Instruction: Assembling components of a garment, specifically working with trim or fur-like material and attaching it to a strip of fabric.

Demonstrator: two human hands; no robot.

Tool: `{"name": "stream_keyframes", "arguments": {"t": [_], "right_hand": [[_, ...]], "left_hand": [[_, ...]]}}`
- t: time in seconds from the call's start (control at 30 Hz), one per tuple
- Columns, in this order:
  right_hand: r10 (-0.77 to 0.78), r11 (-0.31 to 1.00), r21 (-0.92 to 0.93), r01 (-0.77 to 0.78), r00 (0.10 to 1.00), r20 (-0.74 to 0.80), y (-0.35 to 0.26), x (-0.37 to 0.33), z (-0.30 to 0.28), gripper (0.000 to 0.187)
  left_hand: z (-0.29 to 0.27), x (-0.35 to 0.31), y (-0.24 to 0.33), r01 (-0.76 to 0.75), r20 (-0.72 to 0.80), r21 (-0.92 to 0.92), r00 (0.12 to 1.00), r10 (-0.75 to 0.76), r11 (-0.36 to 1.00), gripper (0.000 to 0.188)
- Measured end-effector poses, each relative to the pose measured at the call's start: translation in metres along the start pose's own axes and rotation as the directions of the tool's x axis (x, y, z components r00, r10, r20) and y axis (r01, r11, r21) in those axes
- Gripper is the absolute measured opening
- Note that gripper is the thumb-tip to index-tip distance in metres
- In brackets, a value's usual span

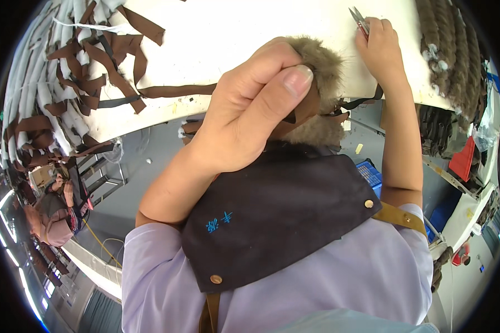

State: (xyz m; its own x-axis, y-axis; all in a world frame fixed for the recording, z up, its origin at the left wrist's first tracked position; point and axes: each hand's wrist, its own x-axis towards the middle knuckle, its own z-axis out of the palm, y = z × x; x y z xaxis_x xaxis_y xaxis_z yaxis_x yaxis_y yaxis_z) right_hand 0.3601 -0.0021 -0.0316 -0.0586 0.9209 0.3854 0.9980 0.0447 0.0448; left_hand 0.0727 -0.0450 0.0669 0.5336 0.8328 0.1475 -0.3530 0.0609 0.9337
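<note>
Raised close in front of me, my left hand (250, 105) is closed, thumb pressed against the bent fingers. It grips a greyish-brown fur piece (325, 64), whose pile sticks out past the fingertips; a brown fabric part shows beneath. More fur hangs below, over the table edge, partly covered by the hand. Farther off to the right, my right hand (380, 53) rests at the white table with its fingers curled round a small pair of snips (360, 21) with reddish handles. The blades point away from me, apart from the fur.
Brown fabric strips (111, 58) and pale rolled lengths (30, 83) crowd the white table's (205, 33) left end. Brown fur lengths (453, 50) hang over its right end. A blue crate (369, 176) stands below. Another person (55, 216) sits at the far left.
</note>
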Motion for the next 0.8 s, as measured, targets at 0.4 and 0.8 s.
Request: {"name": "stream_keyframes", "arguments": {"t": [0.4,0.8], "right_hand": [[-0.245,-0.349,0.731,-0.586,0.81,0.533,-0.098,-0.025,-0.132,0.039],[-0.602,-0.647,0.16,-0.745,0.628,0.494,-0.137,-0.039,-0.149,0.049]], "left_hand": [[-0.011,-0.003,0.0,-0.06,-0.028,0.223,0.997,0.068,0.973,0.014],[-0.011,0.0,-0.001,-0.203,0.036,0.275,0.979,0.201,0.94,0.008]]}}
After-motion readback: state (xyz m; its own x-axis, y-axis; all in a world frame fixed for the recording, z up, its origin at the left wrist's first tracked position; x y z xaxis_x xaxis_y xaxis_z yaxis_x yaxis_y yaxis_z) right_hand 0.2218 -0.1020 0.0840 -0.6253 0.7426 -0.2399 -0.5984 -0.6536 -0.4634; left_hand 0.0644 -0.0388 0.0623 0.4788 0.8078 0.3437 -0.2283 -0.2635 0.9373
